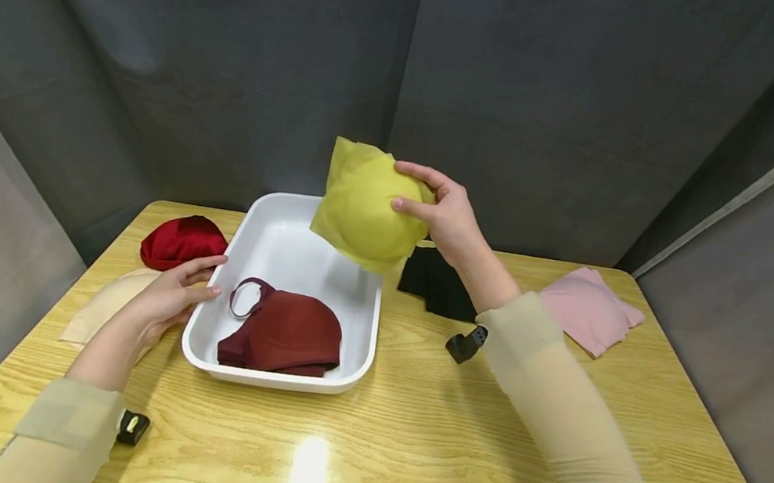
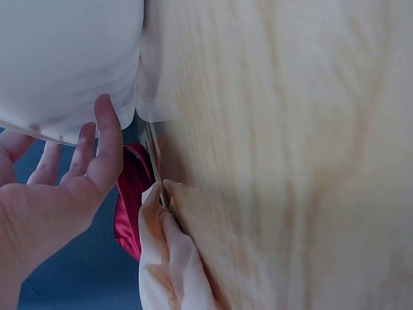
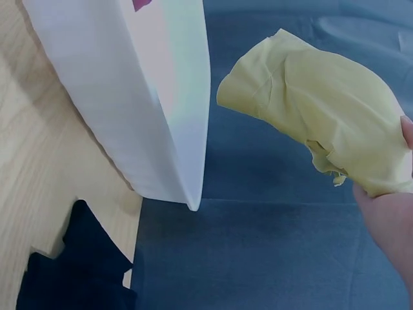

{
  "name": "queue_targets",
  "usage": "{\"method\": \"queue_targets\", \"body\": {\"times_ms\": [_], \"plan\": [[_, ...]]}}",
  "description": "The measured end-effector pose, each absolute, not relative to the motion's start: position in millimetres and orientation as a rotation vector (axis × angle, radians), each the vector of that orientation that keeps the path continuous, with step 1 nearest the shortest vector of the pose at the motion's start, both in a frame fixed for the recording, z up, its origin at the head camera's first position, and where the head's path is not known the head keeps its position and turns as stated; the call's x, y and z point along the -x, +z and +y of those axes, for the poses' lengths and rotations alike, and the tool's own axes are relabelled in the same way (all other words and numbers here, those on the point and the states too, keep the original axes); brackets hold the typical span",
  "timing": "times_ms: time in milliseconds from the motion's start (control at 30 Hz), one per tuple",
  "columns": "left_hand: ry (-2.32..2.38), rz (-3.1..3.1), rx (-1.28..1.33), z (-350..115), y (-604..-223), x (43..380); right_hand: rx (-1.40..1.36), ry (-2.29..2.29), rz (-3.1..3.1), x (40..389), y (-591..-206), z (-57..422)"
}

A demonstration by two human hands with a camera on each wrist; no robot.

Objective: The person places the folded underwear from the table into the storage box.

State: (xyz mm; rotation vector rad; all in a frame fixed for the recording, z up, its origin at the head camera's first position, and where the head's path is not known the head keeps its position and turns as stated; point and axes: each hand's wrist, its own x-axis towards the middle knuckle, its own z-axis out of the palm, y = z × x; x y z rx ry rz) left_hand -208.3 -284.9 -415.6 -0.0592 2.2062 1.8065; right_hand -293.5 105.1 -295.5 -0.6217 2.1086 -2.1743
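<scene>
My right hand point(image 1: 448, 210) pinches a folded yellow bra point(image 1: 369, 208) by its right side, thumb in front, and holds it in the air above the right part of a white tub point(image 1: 288, 243). In the right wrist view the yellow bra point(image 3: 322, 110) hangs clear of the tub wall point(image 3: 110, 84). Inside the tub, toward the front, lies a dark red bra point(image 1: 296, 330) with a looped strap. My left hand point(image 1: 172, 294) touches the tub's left rim with extended fingers; the left wrist view shows those fingers point(image 2: 108, 142) against the outer wall.
Left of the tub lie a shiny red bra point(image 1: 183, 242) and a beige bra point(image 1: 107, 303). To the right are a black garment point(image 1: 435, 282) and a pink bra point(image 1: 589, 306). Everything stands on a wooden table point(image 1: 436, 443), with grey curtains point(image 1: 551, 93) behind it.
</scene>
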Motion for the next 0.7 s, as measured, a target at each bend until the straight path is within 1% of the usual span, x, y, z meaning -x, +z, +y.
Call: {"method": "queue_targets", "body": {"times_ms": [233,500,700], "plan": [[1.815,2.210,0.041,-284,-417,211,0.606,-2.152,2.076,297,-306,99],[1.803,2.204,0.063,-283,-415,210,0.673,-2.140,2.092,303,-319,87],[1.807,2.197,0.069,-283,-416,210,0.651,-2.095,2.125,304,-332,78]]}}
